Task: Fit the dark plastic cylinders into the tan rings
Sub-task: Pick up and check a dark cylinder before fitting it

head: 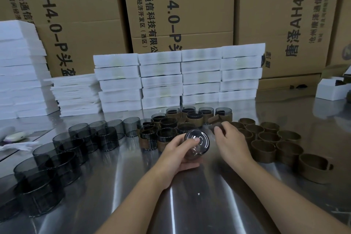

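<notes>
My left hand [176,155] grips a dark plastic cylinder [197,143] tipped on its side, its round end facing me and my thumb across it. My right hand [230,139] pinches a tan ring [215,122] just right of that cylinder, above the table. Several bare dark cylinders [62,150] stand in a band at the left. Several empty tan rings [269,144] stand at the right. Behind my hands, several cylinders wearing tan rings [193,118] are grouped together.
The shiny metal table [190,205] reflects light in front of me. Stacks of white foam boxes [178,80] line the back, with more at the far left [20,70]. Tall cardboard cartons [182,9] form a wall behind. A small white box [332,89] sits at the right edge.
</notes>
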The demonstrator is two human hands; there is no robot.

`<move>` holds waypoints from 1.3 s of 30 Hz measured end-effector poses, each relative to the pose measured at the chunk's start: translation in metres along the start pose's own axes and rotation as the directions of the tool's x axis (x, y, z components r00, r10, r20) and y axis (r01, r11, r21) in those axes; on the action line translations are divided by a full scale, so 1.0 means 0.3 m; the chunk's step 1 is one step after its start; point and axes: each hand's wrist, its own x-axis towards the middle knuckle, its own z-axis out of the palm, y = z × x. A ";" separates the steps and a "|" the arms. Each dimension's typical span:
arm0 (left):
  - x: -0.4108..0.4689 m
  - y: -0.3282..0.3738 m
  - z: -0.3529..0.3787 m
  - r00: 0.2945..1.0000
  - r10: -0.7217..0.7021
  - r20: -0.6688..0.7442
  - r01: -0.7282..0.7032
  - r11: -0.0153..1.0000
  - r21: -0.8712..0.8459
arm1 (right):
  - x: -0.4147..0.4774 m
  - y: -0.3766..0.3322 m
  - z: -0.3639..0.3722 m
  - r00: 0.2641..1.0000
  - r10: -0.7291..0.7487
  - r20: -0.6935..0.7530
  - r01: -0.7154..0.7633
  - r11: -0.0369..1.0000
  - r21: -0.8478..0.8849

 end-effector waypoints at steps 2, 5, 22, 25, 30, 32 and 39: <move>0.001 0.003 -0.001 1.000 -0.002 -0.013 0.002 1.000 -0.027 | -0.006 -0.015 -0.009 0.999 -0.012 -0.053 0.016 0.997 0.081; 0.000 0.007 0.003 1.000 0.012 -0.012 -0.013 0.998 -0.058 | -0.019 -0.030 -0.013 0.987 -0.100 -0.123 0.114 0.987 0.116; -0.002 0.025 0.010 1.000 -0.012 -0.001 0.012 0.981 -0.193 | -0.079 -0.073 -0.011 0.892 -0.450 0.045 0.432 0.877 0.208; 0.001 0.020 0.002 1.000 0.009 0.019 -0.005 0.983 -0.181 | -0.091 -0.082 -0.014 0.886 -0.452 0.102 0.419 0.876 0.238; 0.006 0.010 -0.009 1.000 0.014 0.026 -0.010 0.985 -0.175 | -0.095 -0.081 -0.015 0.883 -0.445 0.152 0.406 0.884 0.230; 0.011 0.005 -0.010 1.000 0.019 0.015 -0.016 0.982 -0.190 | -0.098 -0.084 -0.018 0.880 -0.441 0.175 0.396 0.886 0.242; 0.018 0.000 -0.005 0.997 0.074 -0.024 -0.078 0.975 -0.210 | -0.079 -0.086 0.005 0.961 -0.214 0.175 0.116 0.887 0.447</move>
